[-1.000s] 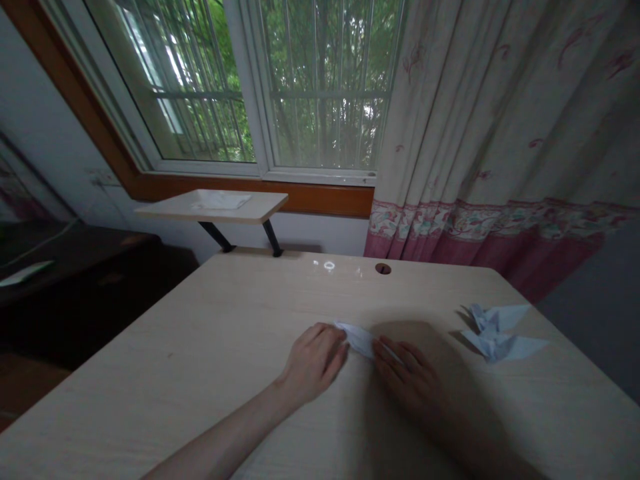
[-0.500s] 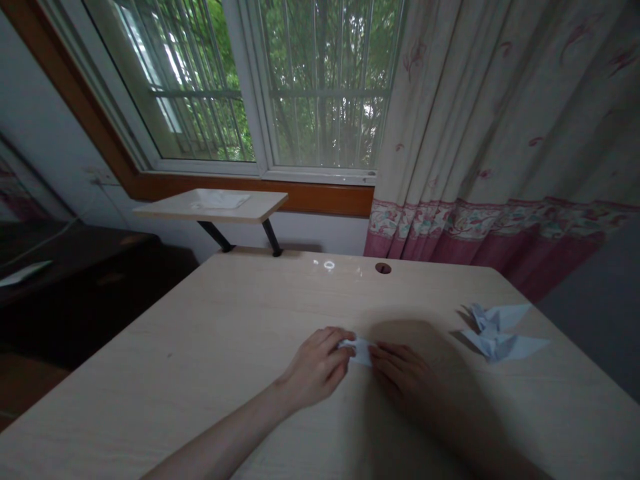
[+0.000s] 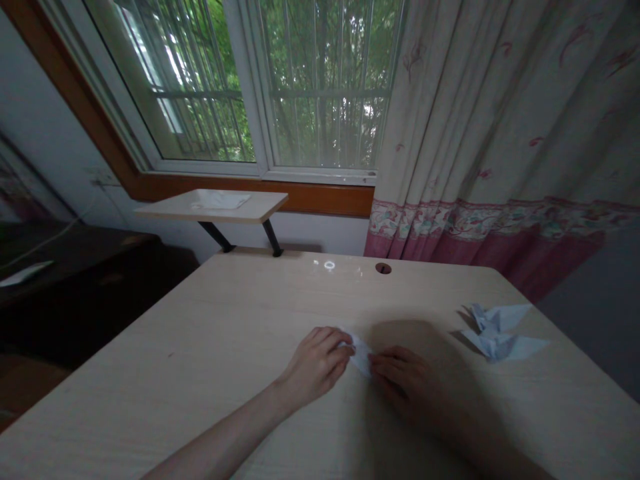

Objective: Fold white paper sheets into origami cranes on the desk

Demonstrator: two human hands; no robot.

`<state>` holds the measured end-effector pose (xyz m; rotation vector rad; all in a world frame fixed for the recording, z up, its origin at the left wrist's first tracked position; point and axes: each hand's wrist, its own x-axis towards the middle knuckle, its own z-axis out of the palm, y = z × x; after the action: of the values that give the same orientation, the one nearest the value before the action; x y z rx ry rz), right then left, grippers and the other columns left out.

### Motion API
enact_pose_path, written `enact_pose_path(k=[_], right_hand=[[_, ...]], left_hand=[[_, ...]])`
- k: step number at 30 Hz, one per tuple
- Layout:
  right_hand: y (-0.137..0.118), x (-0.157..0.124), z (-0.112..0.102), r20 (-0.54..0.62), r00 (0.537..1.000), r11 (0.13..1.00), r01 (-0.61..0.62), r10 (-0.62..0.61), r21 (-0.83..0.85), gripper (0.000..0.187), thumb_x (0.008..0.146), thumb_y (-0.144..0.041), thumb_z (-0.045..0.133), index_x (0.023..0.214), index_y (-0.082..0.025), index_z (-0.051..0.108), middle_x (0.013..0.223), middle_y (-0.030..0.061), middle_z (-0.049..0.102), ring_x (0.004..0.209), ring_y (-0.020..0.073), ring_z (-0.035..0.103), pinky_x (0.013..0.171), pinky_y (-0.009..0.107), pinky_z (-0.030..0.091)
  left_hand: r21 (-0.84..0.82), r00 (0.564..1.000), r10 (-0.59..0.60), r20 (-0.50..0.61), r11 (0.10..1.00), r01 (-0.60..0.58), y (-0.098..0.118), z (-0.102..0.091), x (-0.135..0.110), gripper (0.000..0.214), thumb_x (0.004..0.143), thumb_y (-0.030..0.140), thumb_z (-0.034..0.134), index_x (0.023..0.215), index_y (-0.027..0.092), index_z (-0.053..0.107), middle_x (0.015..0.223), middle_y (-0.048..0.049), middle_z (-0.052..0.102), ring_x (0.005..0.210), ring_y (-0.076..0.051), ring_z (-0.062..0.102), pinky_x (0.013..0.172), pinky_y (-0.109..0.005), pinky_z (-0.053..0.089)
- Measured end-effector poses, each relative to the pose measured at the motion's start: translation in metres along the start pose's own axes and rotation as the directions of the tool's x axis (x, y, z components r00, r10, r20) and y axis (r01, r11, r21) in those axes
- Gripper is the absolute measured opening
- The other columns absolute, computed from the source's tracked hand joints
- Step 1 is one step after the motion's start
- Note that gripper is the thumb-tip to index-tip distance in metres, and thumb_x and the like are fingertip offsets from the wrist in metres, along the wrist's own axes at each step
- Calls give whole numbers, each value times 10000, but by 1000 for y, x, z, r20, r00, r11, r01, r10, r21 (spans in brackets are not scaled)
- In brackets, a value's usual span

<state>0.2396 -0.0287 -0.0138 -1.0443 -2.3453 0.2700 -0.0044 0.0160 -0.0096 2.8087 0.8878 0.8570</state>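
Between my two hands a small folded piece of white paper (image 3: pixel 361 357) lies on the desk. My left hand (image 3: pixel 320 360) grips its left end, with the fingers curled over it and covering part of the folds. At the paper's right edge, the bent fingertips of my right hand (image 3: pixel 400 373) pinch it; the thumb side is in shadow. Farther right rest folded paper cranes (image 3: pixel 495 345), close together with their pointed wings spread.
The pale wooden desk (image 3: pixel 225 320) has a round cable hole (image 3: pixel 383 268) near its back edge. A raised shelf (image 3: pixel 260 205) at the back left bears white paper (image 3: pixel 220 199). Behind the desk are a barred window (image 3: pixel 320 87) and a long patterned curtain (image 3: pixel 475 133).
The paper has turned and now lies slanted, its upper corner showing above my left fingers. My right hand has shifted slightly; my left hand stays nearly where it was.
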Motion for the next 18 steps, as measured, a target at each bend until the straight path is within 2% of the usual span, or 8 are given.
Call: enact_pose_path(k=[3,8,14,18], right_hand=[[-1,1,-3,50,999,997,1,-5,78,272,953,-141,483,1112,-202,695,987,72,745,901,212,666,820,357,565],[-1,-2,-3,1,998,994,56,-57,95,259,950,-157,484,1091,-204,696,971,70,757,855,203,686,821,358,560],[-7,1,-10,6,992,989,122,-123,88,192,902,-140,529,961,-217,695,1003,46,756,938,204,667,840,351,550],[-7,2,-10,4,994,992,106,-106,75,193,893,-136,535,975,-228,684,1051,37,750,1006,198,667,906,366,530]], left_hand=[[10,1000,10,-19,1000,-10,-2,1,-1,121,955,180,556,1017,225,650,1047,-40,691,979,-223,612,845,-372,477],[-26,1000,20,-7,999,-20,-4,3,-1,171,985,173,492,1056,196,646,1043,-61,700,983,-223,645,862,-362,527],[-128,998,15,63,992,-6,-3,3,-1,217,1013,181,426,1092,176,628,1082,-73,695,1042,-200,655,922,-320,549],[-191,994,-8,106,981,29,0,1,-1,211,985,171,464,1137,185,610,1144,-75,676,1099,-193,637,964,-323,535]])
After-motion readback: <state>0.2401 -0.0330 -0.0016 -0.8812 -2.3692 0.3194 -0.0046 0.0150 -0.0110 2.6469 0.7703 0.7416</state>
